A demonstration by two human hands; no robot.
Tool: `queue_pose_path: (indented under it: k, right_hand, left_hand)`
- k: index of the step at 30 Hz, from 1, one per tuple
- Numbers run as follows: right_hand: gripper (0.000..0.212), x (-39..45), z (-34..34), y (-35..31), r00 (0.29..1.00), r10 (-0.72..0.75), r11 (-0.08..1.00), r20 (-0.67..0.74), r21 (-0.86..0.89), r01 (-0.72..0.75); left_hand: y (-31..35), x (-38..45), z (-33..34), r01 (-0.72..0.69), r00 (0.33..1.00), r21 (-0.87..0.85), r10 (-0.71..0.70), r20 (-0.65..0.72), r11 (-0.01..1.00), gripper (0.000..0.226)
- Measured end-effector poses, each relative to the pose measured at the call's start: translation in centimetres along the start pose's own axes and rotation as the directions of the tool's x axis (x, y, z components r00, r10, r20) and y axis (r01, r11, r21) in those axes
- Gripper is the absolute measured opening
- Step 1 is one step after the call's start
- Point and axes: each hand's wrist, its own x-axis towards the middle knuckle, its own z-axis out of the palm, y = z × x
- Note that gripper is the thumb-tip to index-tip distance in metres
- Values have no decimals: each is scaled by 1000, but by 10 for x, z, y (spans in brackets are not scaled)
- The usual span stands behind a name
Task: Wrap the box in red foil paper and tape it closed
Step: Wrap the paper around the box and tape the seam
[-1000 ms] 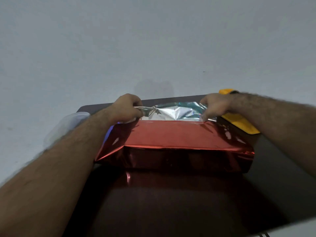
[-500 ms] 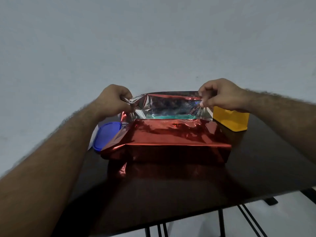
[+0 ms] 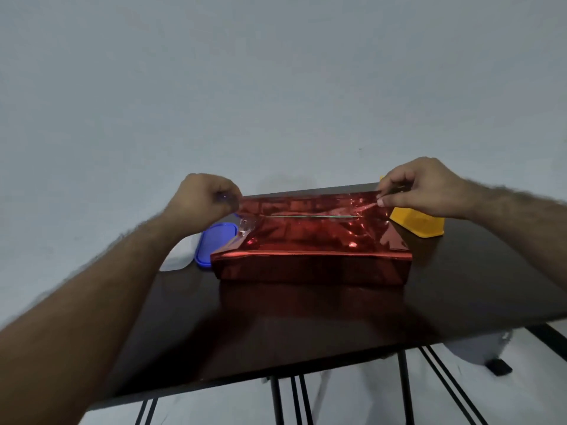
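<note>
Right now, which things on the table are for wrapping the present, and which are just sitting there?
For the wrapping:
red foil paper, round the box
left hand and right hand, each pinching the far flap's corners

Just sitting there:
blue lid
yellow container
dark table

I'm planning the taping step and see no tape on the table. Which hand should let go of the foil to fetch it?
Probably the right hand: it only pinches the far flap of foil at its corner beside the yellow container. The left hand grips the other corner and could keep the flap over the box.
</note>
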Motion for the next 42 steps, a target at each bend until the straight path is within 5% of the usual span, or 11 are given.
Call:
queue_pose_path:
  k: [5, 10, 17, 23, 28, 33, 38, 42]
  right_hand:
    - [25, -7, -6, -7, 999, 2, 998, -53, -55, -5]
    - [14, 1, -16, -6, 989, 82, 985, -119, -144, -99]
    - [17, 13, -24, 13, 968, 129, 957, -213, -228, -178]
    - [12, 16, -17, 10, 968, 130, 976, -214, -143, -162]
    - [18, -5, -18, 9, 988, 78, 993, -132, -81, -89]
    - [18, -27, -13, 4, 995, -15, 997, -94, -71, 8]
    - [21, -40, -10, -3, 999, -33, 992, -37, -122, 28]
    - [34, -44, -10, -6, 999, -33, 984, 15, -175, 35]
  left_hand:
    - [-3, -8, -1, 5, 1000, -33, -4, 13, 999, 4]
    - [4, -5, 11, 139, 990, -295, -127, 58, 945, 28]
    - [19, 1, 26, 84, 996, -373, -87, 10, 924, 20]
    - [3, 3, 26, 54, 993, -302, -82, -80, 952, 11]
    - [2, -3, 22, 158, 987, -355, -161, 20, 921, 11]
    - [14, -4, 19, 190, 981, -223, -175, 86, 956, 35]
    - [57, -13, 15, -88, 991, -131, 100, 94, 987, 73]
    - [83, -11, 26, -344, 900, 210, 257, 351, 915, 76]
